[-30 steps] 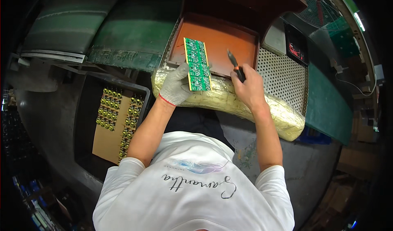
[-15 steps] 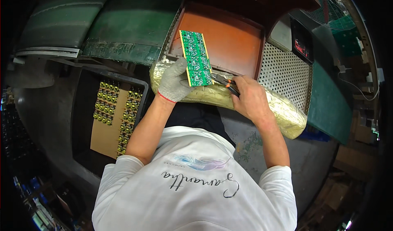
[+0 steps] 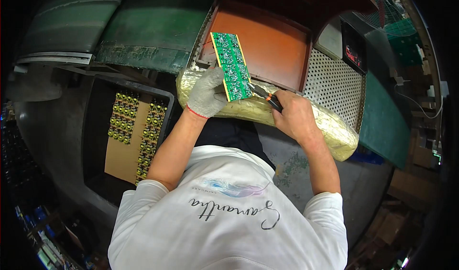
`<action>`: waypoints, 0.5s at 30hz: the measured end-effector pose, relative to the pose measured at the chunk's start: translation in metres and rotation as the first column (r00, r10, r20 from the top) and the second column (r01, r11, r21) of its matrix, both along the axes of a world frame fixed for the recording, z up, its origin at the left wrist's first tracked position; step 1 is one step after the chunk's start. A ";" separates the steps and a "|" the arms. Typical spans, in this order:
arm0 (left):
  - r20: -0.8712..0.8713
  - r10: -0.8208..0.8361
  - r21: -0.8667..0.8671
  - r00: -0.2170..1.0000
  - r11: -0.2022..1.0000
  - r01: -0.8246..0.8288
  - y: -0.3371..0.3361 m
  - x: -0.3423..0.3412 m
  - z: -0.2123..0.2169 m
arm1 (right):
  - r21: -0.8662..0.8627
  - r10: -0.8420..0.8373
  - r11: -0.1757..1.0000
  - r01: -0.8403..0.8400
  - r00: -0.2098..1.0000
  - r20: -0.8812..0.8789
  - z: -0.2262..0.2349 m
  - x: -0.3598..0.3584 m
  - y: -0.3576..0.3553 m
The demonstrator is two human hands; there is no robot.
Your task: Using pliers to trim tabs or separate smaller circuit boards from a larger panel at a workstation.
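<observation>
Circuit board (image 3: 232,65) above the orange tray's (image 3: 270,43) near-left edge; black bin (image 3: 96,126) left of tray, holding small yellow-parted boards (image 3: 125,110); left hand (image 3: 206,93) pinches the board, right hand (image 3: 297,114) angles inward, clasping pliers (image 3: 272,100)

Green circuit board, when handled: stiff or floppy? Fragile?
Probably stiff: the green circuit board looks flat though the gloved left hand appears to hold just its lower left side. Small parts crowding its face may be fragile.
</observation>
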State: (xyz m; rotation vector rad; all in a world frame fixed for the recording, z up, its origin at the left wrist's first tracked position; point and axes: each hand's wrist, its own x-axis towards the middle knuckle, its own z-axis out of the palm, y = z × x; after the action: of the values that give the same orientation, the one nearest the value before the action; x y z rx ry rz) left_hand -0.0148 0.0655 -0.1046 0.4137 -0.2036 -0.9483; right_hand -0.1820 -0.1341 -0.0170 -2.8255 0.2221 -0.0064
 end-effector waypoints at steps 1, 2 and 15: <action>0.012 0.002 -0.012 1.000 1.000 -0.002 -0.001 0.000 0.001 | 0.001 0.006 1.000 -0.006 1.000 0.018 0.000 0.000 0.001; 0.023 0.005 -0.023 1.000 1.000 -0.005 -0.001 -0.001 0.002 | 0.002 0.014 1.000 -0.014 0.999 0.035 -0.001 0.000 0.002; -0.016 0.065 0.013 0.998 0.998 -0.065 -0.005 -0.009 0.024 | -0.002 -0.054 0.999 0.054 0.998 -0.036 -0.004 0.002 0.004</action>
State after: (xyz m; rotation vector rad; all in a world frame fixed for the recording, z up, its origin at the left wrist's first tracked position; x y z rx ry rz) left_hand -0.0237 0.0609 -0.0807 0.4214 -0.1690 -0.8893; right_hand -0.1796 -0.1303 -0.0206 -2.8220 0.3071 0.0321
